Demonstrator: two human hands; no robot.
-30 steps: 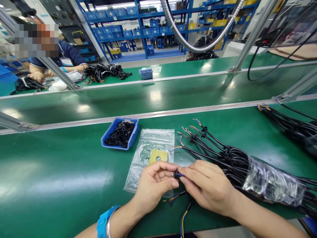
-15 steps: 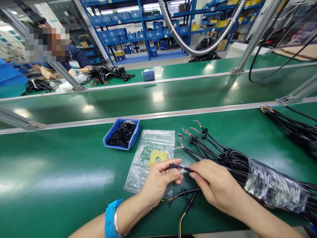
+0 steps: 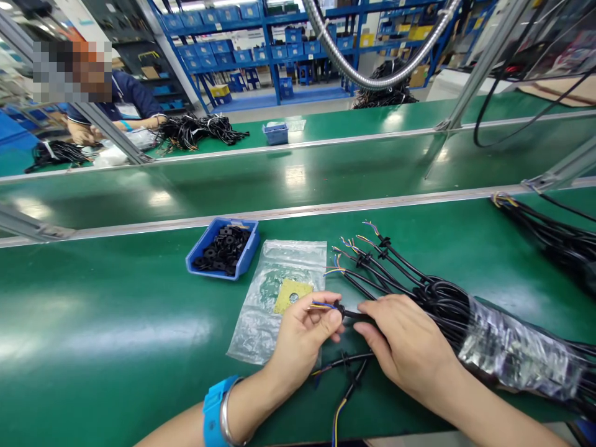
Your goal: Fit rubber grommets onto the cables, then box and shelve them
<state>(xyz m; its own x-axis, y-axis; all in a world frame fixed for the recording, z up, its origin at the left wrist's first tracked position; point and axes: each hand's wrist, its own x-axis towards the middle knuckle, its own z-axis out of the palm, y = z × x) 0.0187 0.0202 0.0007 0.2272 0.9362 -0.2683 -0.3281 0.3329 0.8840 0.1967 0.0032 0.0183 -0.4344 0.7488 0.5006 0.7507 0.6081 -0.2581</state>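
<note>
My left hand (image 3: 307,329) pinches a small black rubber grommet (image 3: 340,308) between thumb and fingers. The grommet sits around the end of a black cable (image 3: 356,315), whose thin blue, yellow and other coloured wires stick out to the left over my fingers. My right hand (image 3: 405,335) grips the same cable just right of the grommet, thumb below and fingers above. Below my hands lie two more cable ends (image 3: 356,380) with grommets on them. Beyond my right hand, several cable ends (image 3: 372,264) fan out from a bundle (image 3: 447,301), some with grommets.
A blue bin (image 3: 246,264) of black grommets stands left of a clear zip bag (image 3: 251,329) with a yellow square piece (image 3: 291,297) on it. Plastic film (image 3: 521,347) wraps the bundle. More cables (image 3: 549,242) lie far right. Across the bench, a person (image 3: 125,102) sits by cables.
The grommet has moved rightward from the loose wires onto the cable's black sheath. My right hand has shifted slightly along the cable, and the view has tilted a little.
</note>
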